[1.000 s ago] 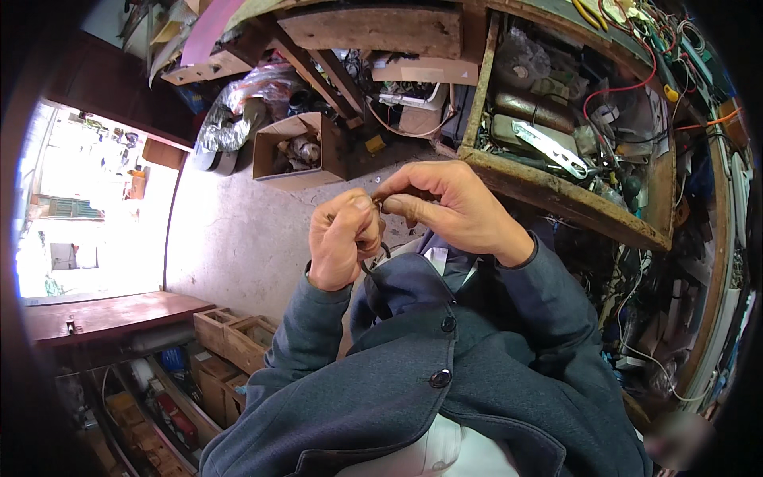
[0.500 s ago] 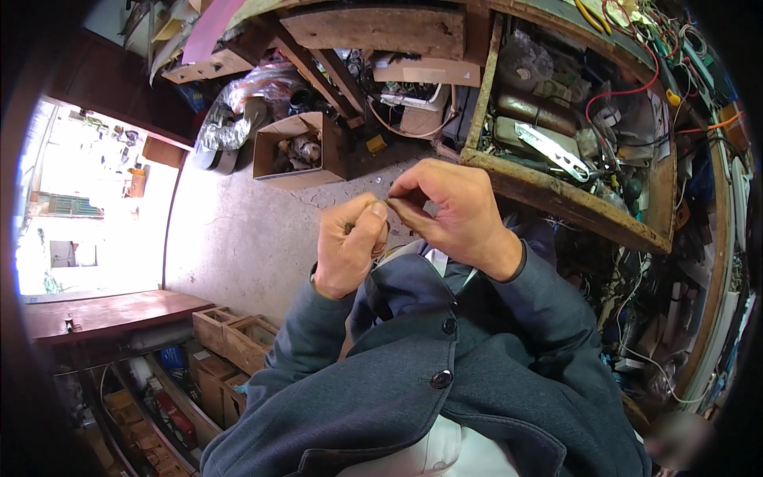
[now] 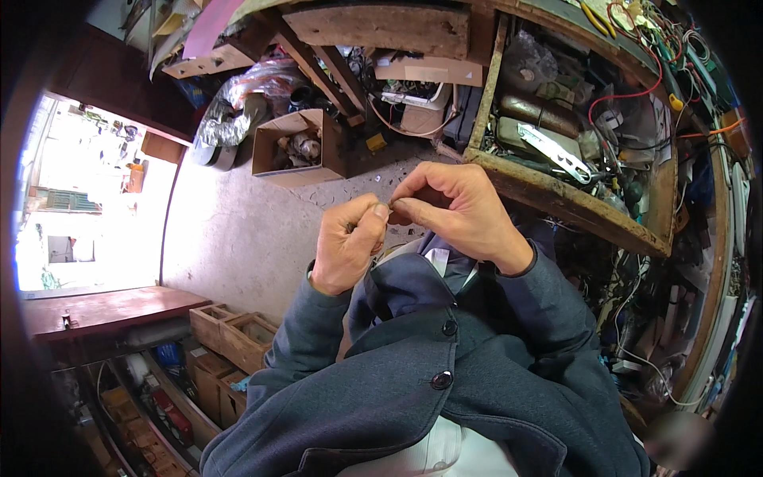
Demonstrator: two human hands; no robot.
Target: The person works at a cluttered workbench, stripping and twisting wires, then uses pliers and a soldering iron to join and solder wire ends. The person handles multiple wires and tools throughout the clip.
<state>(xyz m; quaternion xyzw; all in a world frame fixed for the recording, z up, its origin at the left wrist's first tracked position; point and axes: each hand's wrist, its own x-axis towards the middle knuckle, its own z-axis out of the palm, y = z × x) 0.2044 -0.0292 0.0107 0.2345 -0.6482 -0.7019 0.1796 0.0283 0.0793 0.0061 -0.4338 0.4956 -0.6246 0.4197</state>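
Note:
Both hands meet above my lap, in front of my dark grey jacket. My left hand is curled closed, thumb pressed on the bent index finger; a small dark bit shows between its fingers, too little to name. From the right, my right hand pinches thumb and index fingertip together right against the left thumb tip. Whatever lies in that pinch is tiny and mostly hidden by the fingertips.
An open wooden drawer full of parts juts out at the right. On the concrete floor ahead stands a cardboard box holding a metal part. Wooden boxes sit at left, below a bright doorway. Cables hang at far right.
My right hand has shifted slightly right and down, its thumb straighter against the index fingertip. The left hand stays nearly in place, still closed.

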